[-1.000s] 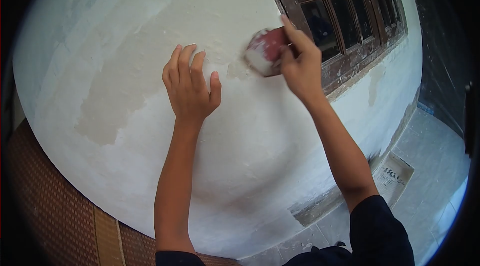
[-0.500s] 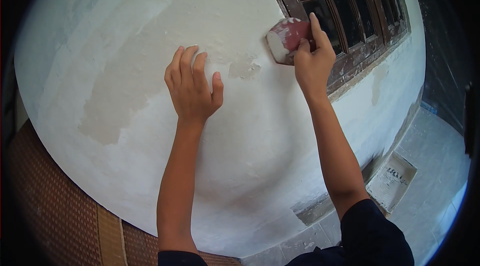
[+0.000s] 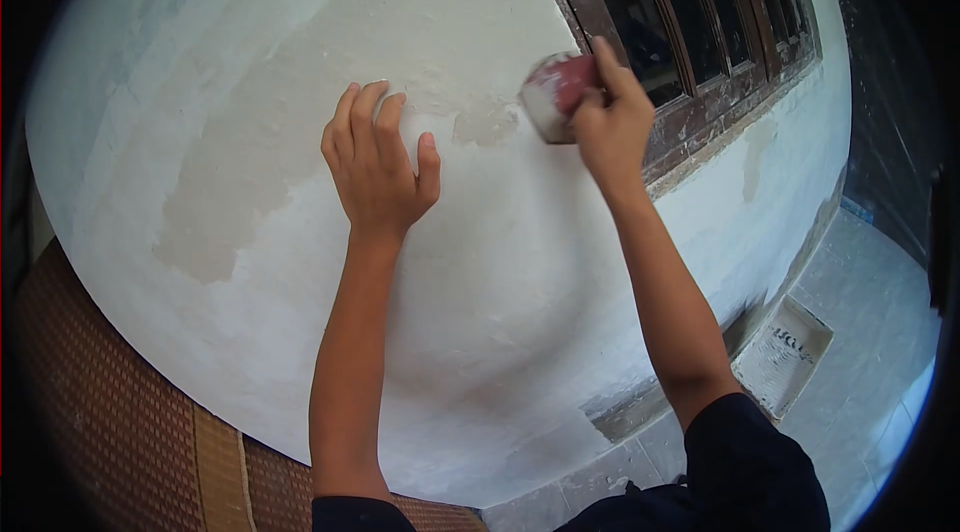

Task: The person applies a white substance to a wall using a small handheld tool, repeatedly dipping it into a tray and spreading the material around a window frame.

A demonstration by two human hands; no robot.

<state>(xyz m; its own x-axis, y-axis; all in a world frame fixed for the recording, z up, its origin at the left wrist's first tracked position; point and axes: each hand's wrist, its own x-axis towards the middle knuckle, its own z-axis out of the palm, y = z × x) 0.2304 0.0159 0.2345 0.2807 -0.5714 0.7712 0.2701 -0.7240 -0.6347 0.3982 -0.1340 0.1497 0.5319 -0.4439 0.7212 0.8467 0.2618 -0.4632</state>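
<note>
My left hand [image 3: 378, 157] lies against the white wall [image 3: 490, 262] with its fingers spread and holds nothing. To its right, my right hand [image 3: 615, 127] is closed on a red putty scraper [image 3: 572, 82] smeared with white putty. The scraper is slightly blurred and right at the wall, beside the window frame's lower left corner. Between the hands, a small rough grey patch [image 3: 485, 124] shows on the wall. A broad, darker, damp-looking area [image 3: 235, 167] stretches across the wall left of my left hand.
A brown wooden window [image 3: 690, 32] with dark panes is set in the wall at upper right. A pale, shallow tray [image 3: 785, 357] sits on the grey tiled floor [image 3: 850, 332] at lower right. Woven brown matting [image 3: 110, 392] lies at lower left.
My right hand and the putty scraper have moved a little left and down, away from the window frame. My left hand has shifted very slightly and stays on the wall.
</note>
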